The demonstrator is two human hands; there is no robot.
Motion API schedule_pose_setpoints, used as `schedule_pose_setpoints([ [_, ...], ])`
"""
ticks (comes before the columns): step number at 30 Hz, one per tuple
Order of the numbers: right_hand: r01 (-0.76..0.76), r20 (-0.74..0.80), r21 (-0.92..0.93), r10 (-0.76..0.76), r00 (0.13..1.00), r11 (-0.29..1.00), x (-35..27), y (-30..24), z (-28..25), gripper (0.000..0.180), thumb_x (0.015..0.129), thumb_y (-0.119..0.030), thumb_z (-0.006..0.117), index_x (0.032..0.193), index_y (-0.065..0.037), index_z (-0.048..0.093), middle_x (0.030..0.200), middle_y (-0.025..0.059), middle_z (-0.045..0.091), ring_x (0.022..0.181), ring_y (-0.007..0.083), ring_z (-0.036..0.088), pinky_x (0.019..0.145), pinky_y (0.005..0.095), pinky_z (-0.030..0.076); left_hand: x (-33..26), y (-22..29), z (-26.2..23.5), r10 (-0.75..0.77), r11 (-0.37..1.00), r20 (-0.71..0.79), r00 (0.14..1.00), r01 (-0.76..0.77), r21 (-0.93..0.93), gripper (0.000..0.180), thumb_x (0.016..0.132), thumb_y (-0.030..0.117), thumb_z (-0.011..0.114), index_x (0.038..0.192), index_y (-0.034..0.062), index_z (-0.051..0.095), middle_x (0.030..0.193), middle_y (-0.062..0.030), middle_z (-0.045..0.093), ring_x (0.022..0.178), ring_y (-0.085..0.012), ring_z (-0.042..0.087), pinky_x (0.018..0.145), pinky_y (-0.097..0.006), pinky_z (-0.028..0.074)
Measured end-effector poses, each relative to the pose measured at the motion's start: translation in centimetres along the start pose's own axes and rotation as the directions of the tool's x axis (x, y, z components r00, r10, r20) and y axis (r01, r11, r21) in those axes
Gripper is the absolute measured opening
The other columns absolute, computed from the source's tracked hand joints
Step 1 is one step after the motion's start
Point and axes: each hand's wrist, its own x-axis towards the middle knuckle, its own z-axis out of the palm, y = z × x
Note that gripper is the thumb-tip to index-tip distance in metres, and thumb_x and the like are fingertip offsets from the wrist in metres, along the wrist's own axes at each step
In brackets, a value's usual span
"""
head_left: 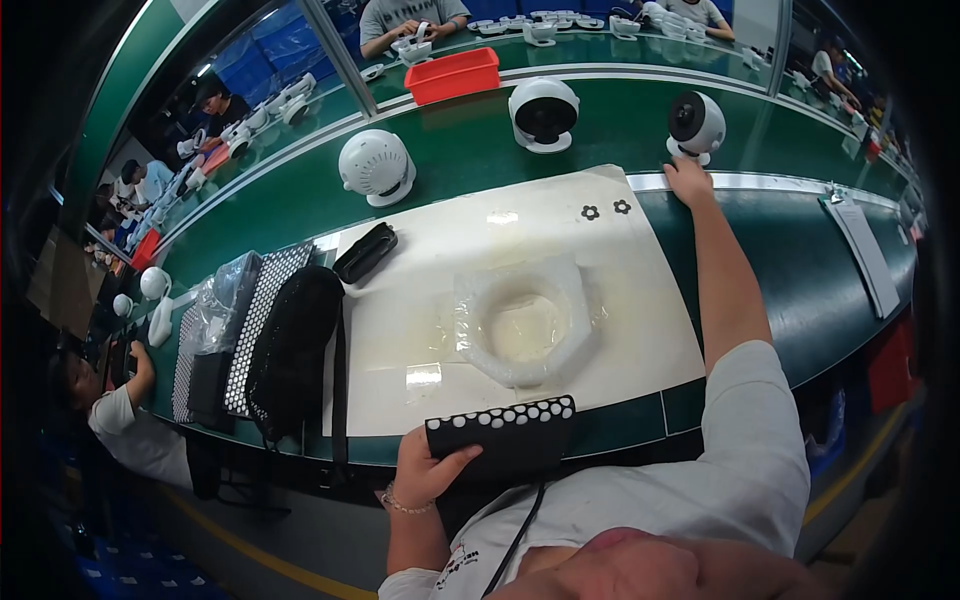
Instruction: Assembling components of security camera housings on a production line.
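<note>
My left hand [430, 468] is closed on the edge of a black sheet [520, 440] with a row of white round dots, held low in front of my body. Stretched far out, my right hand [689, 181] has its fingers at the base of a white round device [697, 122] with a black face. Its fingertips are partly hidden, but they appear to grip the base. Between my arms, a white padded ring [575, 325] is taped to a pale board [400, 310]. Two small dark flower-shaped pieces [606, 209] lie near the board's far right corner.
Two similar white devices [376, 165] [544, 113] stand along the green belt. Left of the board lie a black bag [292, 345], a black case [366, 252] and dotted black sheets [262, 320]. A clipboard [862, 255] lies at right. Co-workers sit beyond and at left, near a red bin [452, 76].
</note>
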Motion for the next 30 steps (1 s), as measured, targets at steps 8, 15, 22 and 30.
schedule_pose_setpoints([
  [8, 0.245, -0.008, 0.084, -0.245, 0.969, 0.966, -2.5, -4.8, 0.2, 0.030, 0.082, -0.022, 0.041, 0.103, -0.011, 0.059, 0.107, 0.0084, 0.057, 0.100, 0.0270, 0.051, 0.086, 0.0410, 0.040, 0.0, -0.1, 0.3, 0.067, 0.996, -0.041, 0.997, -0.065, 0.055, 0.021, 0.066, -0.003, 0.067, 0.085, -0.0028, 0.060, 0.079, -0.0057, 0.063, 0.070, -0.0113, 0.057, 0.065, -0.024, 0.045],
  [15, 0.223, 0.001, 0.166, -0.226, 0.974, 0.961, -2.0, -5.6, 0.9, 0.032, 0.080, -0.032, 0.048, 0.097, -0.009, 0.061, 0.102, 0.0115, 0.058, 0.099, 0.0285, 0.052, 0.084, 0.0403, 0.042, -1.0, -0.8, 0.5, 0.033, 0.999, -0.222, 0.975, -0.034, 0.003, 0.032, 0.058, -0.006, 0.066, 0.088, -0.0033, 0.059, 0.080, -0.0059, 0.061, 0.075, -0.0132, 0.056, 0.069, -0.026, 0.045],
  [22, 0.110, -0.139, 0.189, -0.085, 0.987, 0.976, -4.2, -4.4, -0.1, 0.024, 0.076, -0.021, 0.047, 0.089, -0.011, 0.064, 0.099, 0.0041, 0.060, 0.102, 0.0251, 0.052, 0.082, 0.0382, 0.043, -1.0, -2.3, 0.2, 0.061, 0.997, -0.132, 0.989, -0.067, -0.040, 0.033, 0.067, -0.001, 0.064, 0.099, -0.0030, 0.055, 0.093, -0.0088, 0.060, 0.084, -0.0156, 0.055, 0.079, -0.028, 0.043],
  [30, 0.069, -0.169, 0.137, -0.045, 0.985, 0.988, -5.6, -6.5, -0.4, 0.017, 0.073, -0.016, 0.049, 0.080, -0.012, 0.063, 0.087, 0.0032, 0.060, 0.092, 0.0201, 0.054, 0.078, 0.0367, 0.041, -1.3, -2.8, 0.1, 0.011, 0.988, -0.207, 0.978, -0.042, -0.148, 0.034, 0.068, 0.004, 0.067, 0.099, -0.0032, 0.056, 0.092, -0.0086, 0.061, 0.084, -0.0160, 0.056, 0.079, -0.029, 0.043],
])
